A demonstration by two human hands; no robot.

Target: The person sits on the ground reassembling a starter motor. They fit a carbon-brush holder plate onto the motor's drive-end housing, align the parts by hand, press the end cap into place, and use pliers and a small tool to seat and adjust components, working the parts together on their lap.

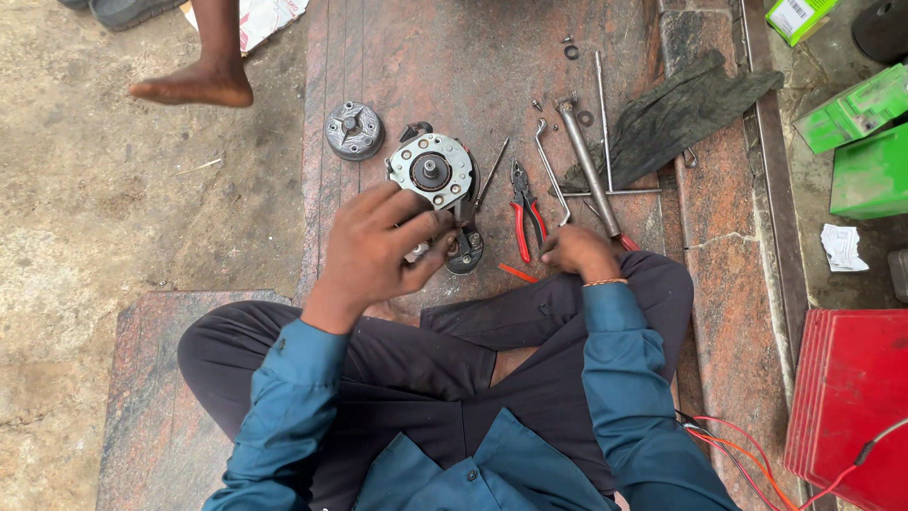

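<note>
I sit cross-legged on a reddish stone slab (378, 57). My left hand (378, 248) grips the lower part of a round metal motor assembly (432, 170) with a central shaft and bolt holes. A small pale part shows between my fingers. My right hand (579, 252) rests on the slab near my knee, fingers curled down onto something I cannot make out. Red-handled pliers (525, 213) lie between my hands. A screwdriver (492, 173) lies beside the assembly.
A round grey cover (354, 130) lies left of the assembly. A long metal wrench (586, 166), thin rods, washers and a dark cloth (676, 114) lie at right. Green boxes (865, 142), a red case (851, 397) and red wires (747, 454) are further right. Another person's bare foot (194, 85) stands top left.
</note>
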